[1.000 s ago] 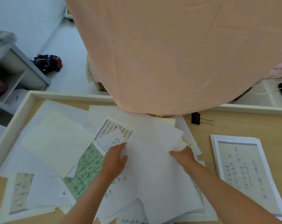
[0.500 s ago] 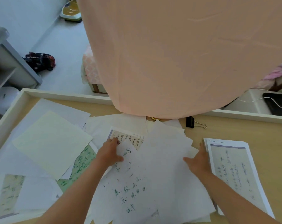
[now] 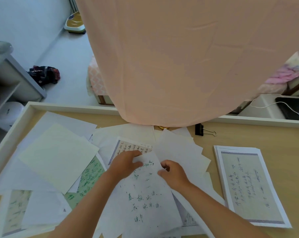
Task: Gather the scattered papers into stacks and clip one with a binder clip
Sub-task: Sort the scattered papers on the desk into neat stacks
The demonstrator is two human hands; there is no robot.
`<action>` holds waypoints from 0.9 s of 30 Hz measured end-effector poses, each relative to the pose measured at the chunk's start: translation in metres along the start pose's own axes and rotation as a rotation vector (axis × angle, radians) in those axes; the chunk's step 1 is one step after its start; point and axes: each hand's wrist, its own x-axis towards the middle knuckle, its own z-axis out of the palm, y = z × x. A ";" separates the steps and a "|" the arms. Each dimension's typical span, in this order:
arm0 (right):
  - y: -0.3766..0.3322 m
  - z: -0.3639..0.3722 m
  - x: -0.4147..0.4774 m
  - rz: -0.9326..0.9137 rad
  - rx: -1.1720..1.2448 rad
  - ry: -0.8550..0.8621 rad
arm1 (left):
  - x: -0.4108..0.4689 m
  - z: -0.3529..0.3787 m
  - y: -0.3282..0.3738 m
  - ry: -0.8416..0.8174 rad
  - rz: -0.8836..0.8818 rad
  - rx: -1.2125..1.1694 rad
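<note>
Head view, left grip: I see thumb and fingers curled round the top left corner of the white sheet with green handwriting.
Right grip: fingers curled, pinching that sheet's top right edge.
Sheet: lies atop the scattered loose papers mid-table.
Neat printed paper stack: at the right, apart from the pile.
Black binder clip: alone on the light wooden table, near its far rim.

Pale floor, hanging peach cloth, grey shelf left, white-rimmed wooden table
</note>
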 end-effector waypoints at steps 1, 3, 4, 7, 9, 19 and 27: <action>0.004 -0.005 0.000 0.005 -0.011 0.014 | -0.001 0.001 -0.001 -0.012 -0.011 0.026; 0.015 -0.019 -0.003 0.012 -0.023 0.026 | -0.003 0.000 -0.005 -0.050 -0.039 0.009; 0.023 -0.025 -0.005 0.021 -0.055 0.051 | -0.005 -0.001 -0.007 -0.067 -0.052 0.001; 0.045 -0.040 -0.011 0.142 -0.056 0.106 | -0.008 -0.002 -0.005 -0.082 -0.061 -0.011; 0.051 -0.042 -0.014 0.183 0.003 0.109 | -0.011 -0.003 0.005 -0.112 -0.051 -0.053; 0.073 -0.043 -0.016 0.074 -0.680 -0.086 | -0.038 -0.087 0.063 0.111 -0.007 -0.443; 0.069 -0.060 0.001 0.159 -0.794 0.046 | -0.010 -0.010 0.086 -0.019 -0.042 -0.059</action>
